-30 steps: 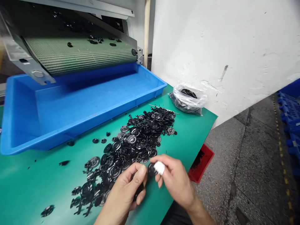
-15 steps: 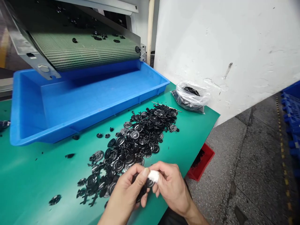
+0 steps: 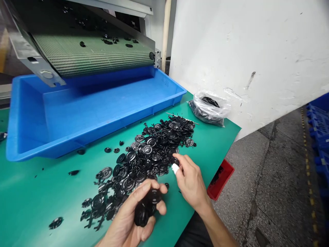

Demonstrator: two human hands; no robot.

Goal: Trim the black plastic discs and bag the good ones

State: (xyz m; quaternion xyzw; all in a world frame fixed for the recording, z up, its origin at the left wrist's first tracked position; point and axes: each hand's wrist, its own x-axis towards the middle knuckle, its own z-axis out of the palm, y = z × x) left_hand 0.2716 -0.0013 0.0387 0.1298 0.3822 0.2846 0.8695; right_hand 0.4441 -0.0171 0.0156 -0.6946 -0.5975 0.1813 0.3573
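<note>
the black discs sit at the bottom centre of the frame, several of them cupped in your left hand; that grip is curled around them. your right hand, lower right of centre, is at the right edge of the pile of black parts, with a white wrap on the thumb; the fingertips are at a dark piece, but i cannot tell whether that grip is clamped on it. the pile runs diagonally over your green desk. near its far end stands a clear bag of black parts. to the left lies a blue tub, under a green conveyor belt in the upper left. a red bin is beyond the desk's right edge.
</note>
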